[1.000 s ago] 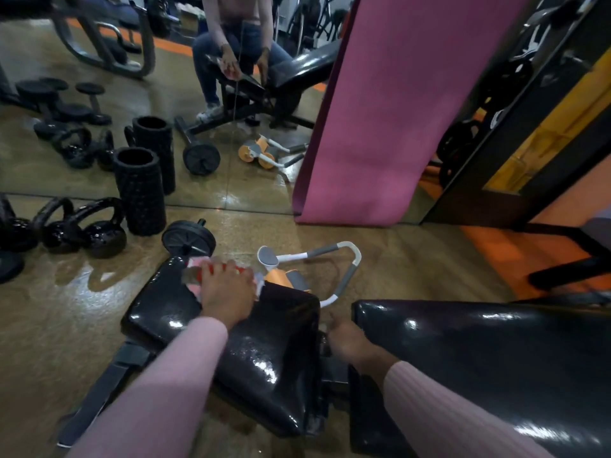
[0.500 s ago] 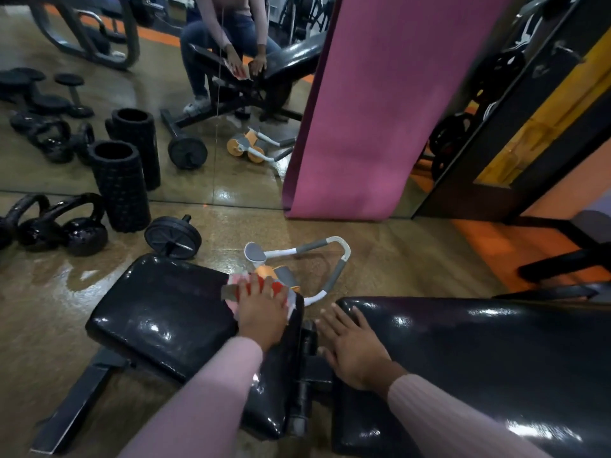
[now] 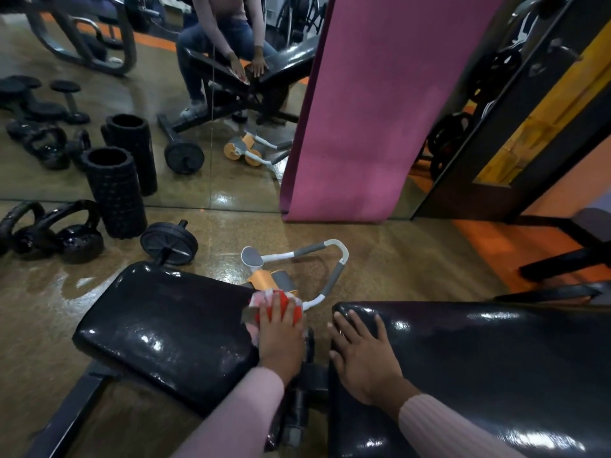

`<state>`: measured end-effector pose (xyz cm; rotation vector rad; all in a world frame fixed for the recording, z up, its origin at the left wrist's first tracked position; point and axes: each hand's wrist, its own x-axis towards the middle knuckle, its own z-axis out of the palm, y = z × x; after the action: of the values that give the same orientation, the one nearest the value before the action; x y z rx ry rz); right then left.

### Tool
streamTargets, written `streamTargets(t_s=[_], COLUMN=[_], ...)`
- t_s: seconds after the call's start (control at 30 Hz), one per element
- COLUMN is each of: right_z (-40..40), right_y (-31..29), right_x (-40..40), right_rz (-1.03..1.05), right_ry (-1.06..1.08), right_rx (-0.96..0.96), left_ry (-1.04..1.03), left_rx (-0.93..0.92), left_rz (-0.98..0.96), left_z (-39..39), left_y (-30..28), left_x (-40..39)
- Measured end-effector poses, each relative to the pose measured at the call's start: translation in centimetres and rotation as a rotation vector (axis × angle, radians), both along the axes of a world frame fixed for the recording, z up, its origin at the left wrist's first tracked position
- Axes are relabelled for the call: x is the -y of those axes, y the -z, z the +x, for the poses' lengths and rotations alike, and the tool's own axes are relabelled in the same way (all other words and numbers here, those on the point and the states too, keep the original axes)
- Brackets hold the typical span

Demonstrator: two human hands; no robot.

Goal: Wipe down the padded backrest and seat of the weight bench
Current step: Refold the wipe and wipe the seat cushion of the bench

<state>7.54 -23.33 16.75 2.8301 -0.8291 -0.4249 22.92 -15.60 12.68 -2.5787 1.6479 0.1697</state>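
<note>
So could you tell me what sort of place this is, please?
Most likely a gym. A padded weight bench is in front, kettlebells and a dumbbell lie on the floor, and a wall mirror reflects them.

glossy black seat pad left, red-white cloth on its right corner; black backrest pad right.

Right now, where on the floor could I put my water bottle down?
Bare floor lies between the pink mat and the backrest pad, right of the ab roller. The left is crowded: kettlebells, foam roller, dumbbell.
</note>
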Motion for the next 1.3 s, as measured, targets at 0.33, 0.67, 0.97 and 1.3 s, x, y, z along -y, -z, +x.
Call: streamTargets(t_s=[0.33, 0.67, 0.97, 1.3], right_z=[0.2, -1.3, -1.9, -0.2], right_y=[0.1, -4.3, -3.2, -4.0], right_x=[-0.1, 1.5, 1.2, -1.6], right_rz=[0.016, 0.257, 0.285, 0.310], right_ry=[0.011, 0.119, 0.174, 0.057], right_rx=[0.025, 0.626, 0.530, 0.475], left_ry=[-0.139, -0.091, -0.106, -0.148], left_rx=[0.029, 0.033, -0.046, 0.086], left_rz=[-0.044, -0.027, -0.267, -0.064], left_z=[1.0, 4.7, -1.5, 3.5], left_y=[-2.2, -0.6, 0.0, -1.7], left_x=[-4.6, 2.1, -7.9, -4.2])
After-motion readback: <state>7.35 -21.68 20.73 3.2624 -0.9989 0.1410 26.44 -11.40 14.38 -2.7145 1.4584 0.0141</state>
